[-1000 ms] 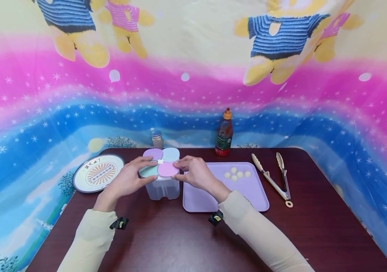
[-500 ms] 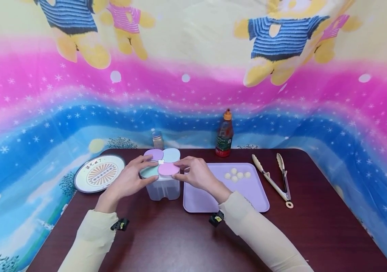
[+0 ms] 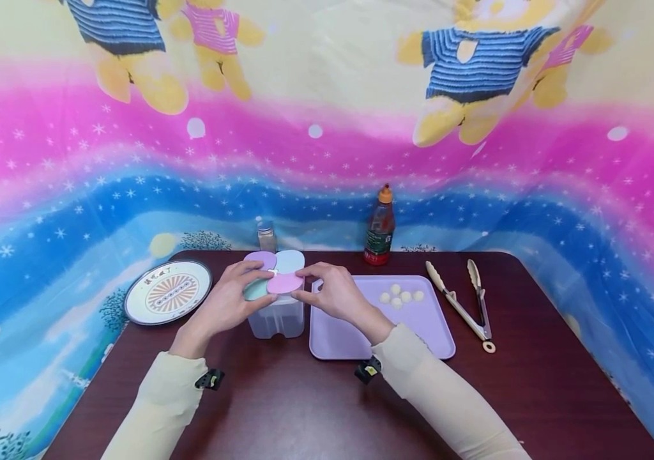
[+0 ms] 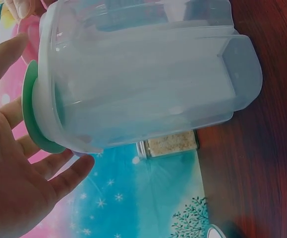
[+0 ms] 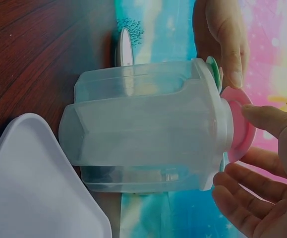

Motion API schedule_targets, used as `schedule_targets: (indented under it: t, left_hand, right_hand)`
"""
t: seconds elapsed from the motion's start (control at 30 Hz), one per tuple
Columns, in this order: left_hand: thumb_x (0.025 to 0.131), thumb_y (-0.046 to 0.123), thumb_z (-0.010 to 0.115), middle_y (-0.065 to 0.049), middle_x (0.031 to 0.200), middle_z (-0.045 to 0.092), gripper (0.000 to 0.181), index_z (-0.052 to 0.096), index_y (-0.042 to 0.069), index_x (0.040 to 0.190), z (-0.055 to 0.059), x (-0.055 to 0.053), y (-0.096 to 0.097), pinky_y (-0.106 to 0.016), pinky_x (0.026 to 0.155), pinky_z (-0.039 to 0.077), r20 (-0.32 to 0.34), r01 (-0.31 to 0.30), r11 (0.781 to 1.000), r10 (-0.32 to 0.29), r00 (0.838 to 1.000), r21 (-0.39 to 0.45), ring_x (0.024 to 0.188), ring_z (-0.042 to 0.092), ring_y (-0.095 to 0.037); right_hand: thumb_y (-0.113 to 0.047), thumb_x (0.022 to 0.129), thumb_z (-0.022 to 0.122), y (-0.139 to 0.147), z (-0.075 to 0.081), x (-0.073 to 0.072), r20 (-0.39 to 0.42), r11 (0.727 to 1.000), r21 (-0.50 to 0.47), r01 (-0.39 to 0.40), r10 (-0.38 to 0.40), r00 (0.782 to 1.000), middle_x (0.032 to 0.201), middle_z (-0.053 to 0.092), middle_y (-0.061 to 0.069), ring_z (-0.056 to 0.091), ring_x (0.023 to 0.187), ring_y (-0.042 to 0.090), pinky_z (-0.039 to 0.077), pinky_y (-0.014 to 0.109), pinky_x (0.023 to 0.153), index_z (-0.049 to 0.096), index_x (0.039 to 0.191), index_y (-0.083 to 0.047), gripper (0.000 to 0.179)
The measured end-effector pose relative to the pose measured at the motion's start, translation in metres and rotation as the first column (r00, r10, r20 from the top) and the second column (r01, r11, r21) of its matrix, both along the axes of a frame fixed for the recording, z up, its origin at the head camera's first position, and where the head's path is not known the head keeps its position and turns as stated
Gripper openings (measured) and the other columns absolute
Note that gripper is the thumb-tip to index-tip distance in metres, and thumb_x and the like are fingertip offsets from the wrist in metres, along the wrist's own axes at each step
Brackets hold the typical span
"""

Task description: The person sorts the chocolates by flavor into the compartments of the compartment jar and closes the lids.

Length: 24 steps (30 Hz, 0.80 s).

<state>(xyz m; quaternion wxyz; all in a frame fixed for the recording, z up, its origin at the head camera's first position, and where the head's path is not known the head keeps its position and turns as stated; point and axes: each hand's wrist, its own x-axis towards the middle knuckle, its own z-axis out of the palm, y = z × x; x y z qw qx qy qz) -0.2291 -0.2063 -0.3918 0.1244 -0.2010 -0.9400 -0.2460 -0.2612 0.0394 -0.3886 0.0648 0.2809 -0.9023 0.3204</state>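
A clear plastic container point(image 3: 277, 321) stands upright with a petal-like lid in each of its colours: lilac point(image 3: 260, 259), pale blue point(image 3: 291, 259), green point(image 4: 30, 109) and pink. My right hand point(image 3: 335, 291) pinches the right side of the pink lid point(image 3: 284, 283) between thumb and fingers. From the opposite side, my left hand point(image 3: 228, 297) reaches across the green lid, its thumb and index fingertip at the pink lid's left edge. In the right wrist view the left thumb meets that same pink lid point(image 5: 241, 126). Both hands' other fingers spread loosely around the lids.
A lilac tray point(image 3: 341, 345) with several small pale balls point(image 3: 396, 298) lies to the right, tongs point(image 3: 471, 313) beyond it. A sauce bottle point(image 3: 380, 230) and a small shaker jar point(image 3: 266, 237) stand at the back. An oval plate point(image 3: 137, 306) lies at left.
My left hand has shifted slightly right, its fingertips now at the pink lid's edge. The pink lid's near edge sits a little higher. My right hand has barely moved.
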Motion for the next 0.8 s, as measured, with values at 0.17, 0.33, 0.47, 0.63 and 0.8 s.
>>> schedule_targets:
  t: [0.17,0.33,0.47,0.63,0.8]
  left_hand:
    - [0.089,0.041,0.073,-0.011,0.146,0.052,0.046,0.068,0.017,0.128,-0.001,-0.001,0.000,-0.056,0.111,0.039,-0.002,-0.008,1.000,0.008,1.000,0.009,0.140,0.038,-0.035]
    - [0.094,0.041,0.067,-0.012,0.146,0.053,0.041,0.069,0.017,0.127,-0.001,-0.001,-0.001,-0.057,0.112,0.038,-0.005,-0.002,0.999,0.002,1.000,0.035,0.140,0.039,-0.036]
    - [0.098,0.043,0.060,-0.013,0.147,0.052,0.040,0.070,0.016,0.126,-0.001,-0.002,-0.002,-0.058,0.113,0.036,0.010,-0.008,0.999,0.008,1.000,0.048,0.141,0.038,-0.036]
    - [0.102,0.040,0.054,-0.014,0.147,0.051,0.041,0.069,0.012,0.127,-0.001,-0.003,-0.003,-0.058,0.114,0.035,0.026,-0.017,0.998,0.015,1.000,0.055,0.142,0.037,-0.037]
    - [0.104,0.037,0.050,-0.017,0.146,0.052,0.044,0.067,0.005,0.129,-0.001,-0.004,-0.002,-0.058,0.115,0.034,0.014,-0.015,0.997,0.014,1.000,0.069,0.141,0.038,-0.040]
  right_hand:
    - [-0.042,0.084,0.079,0.005,0.002,0.002,0.027,1.000,0.011,0.027,-0.028,0.999,0.118,0.071,0.001,0.066,0.098,0.015,0.059,0.028,0.079,0.070,0.126,-0.022,0.046]
    - [-0.043,0.084,0.078,0.012,0.002,0.002,0.037,0.999,0.005,0.054,-0.054,0.998,0.118,0.071,-0.001,0.067,0.099,0.015,0.059,0.028,0.078,0.069,0.127,-0.023,0.048]
    - [-0.043,0.084,0.079,0.020,-0.001,0.001,0.029,0.998,-0.003,0.064,-0.064,0.998,0.118,0.072,-0.002,0.068,0.099,0.014,0.059,0.030,0.079,0.069,0.127,-0.022,0.048]
    - [-0.042,0.085,0.078,0.032,-0.002,0.002,0.051,0.996,-0.020,0.083,-0.082,0.995,0.123,0.071,-0.002,0.069,0.103,0.016,0.059,0.033,0.081,0.069,0.127,-0.022,0.047]
    - [-0.042,0.086,0.077,0.047,-0.002,0.002,0.066,0.994,-0.039,0.098,-0.096,0.993,0.126,0.070,0.000,0.069,0.105,0.017,0.059,0.035,0.082,0.068,0.128,-0.022,0.047]
